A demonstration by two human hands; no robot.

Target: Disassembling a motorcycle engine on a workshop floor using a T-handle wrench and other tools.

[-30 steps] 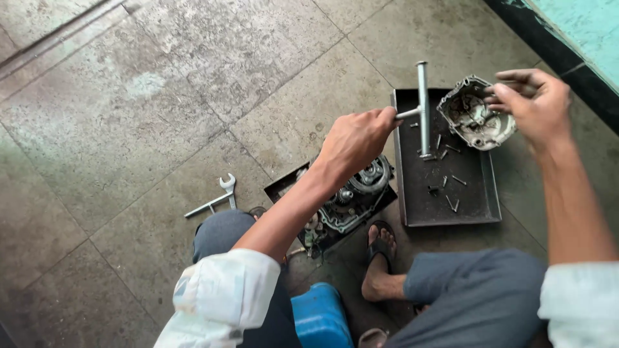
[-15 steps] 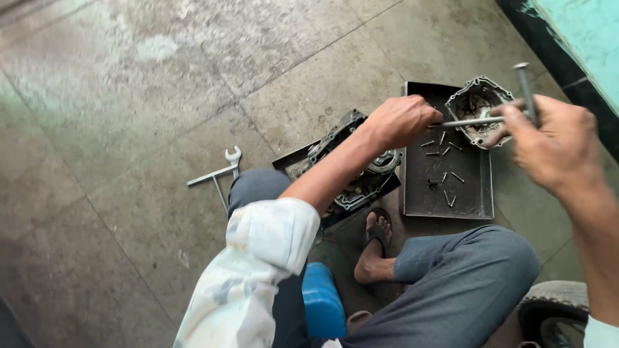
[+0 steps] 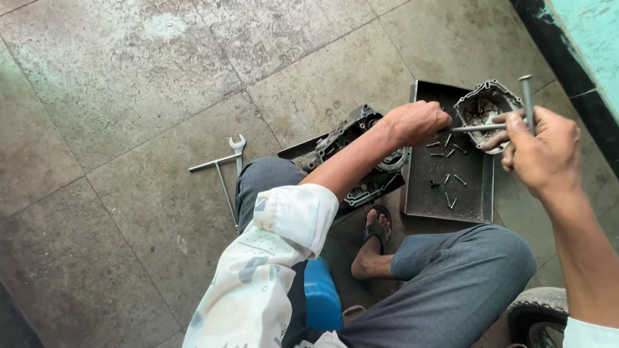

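My left hand (image 3: 416, 122) grips the shaft of a metal T-handle wrench (image 3: 474, 127) that lies across a grey engine cover (image 3: 485, 103). My right hand (image 3: 538, 151) is closed around the wrench's crossbar end, and its fingers touch the cover's rim. The cover sits over the far corner of a dark metal tray (image 3: 429, 200). Several loose bolts (image 3: 448, 183) lie in the tray. A dirty engine case (image 3: 361, 151) rests beside the tray, under my left forearm.
A second T-handle wrench (image 3: 222, 177) and an open-ended spanner (image 3: 238, 145) lie on the tiled floor to the left. I sit on a blue stool (image 3: 322, 296), one sandalled foot (image 3: 373, 248) near the tray. A tyre (image 3: 538, 319) shows at the bottom right, a wall (image 3: 580, 38) at the right.
The wrench has swung from upright to lying across the cover. My right hand has shifted from cupping the cover to gripping the crossbar. My left hand stays on the shaft.
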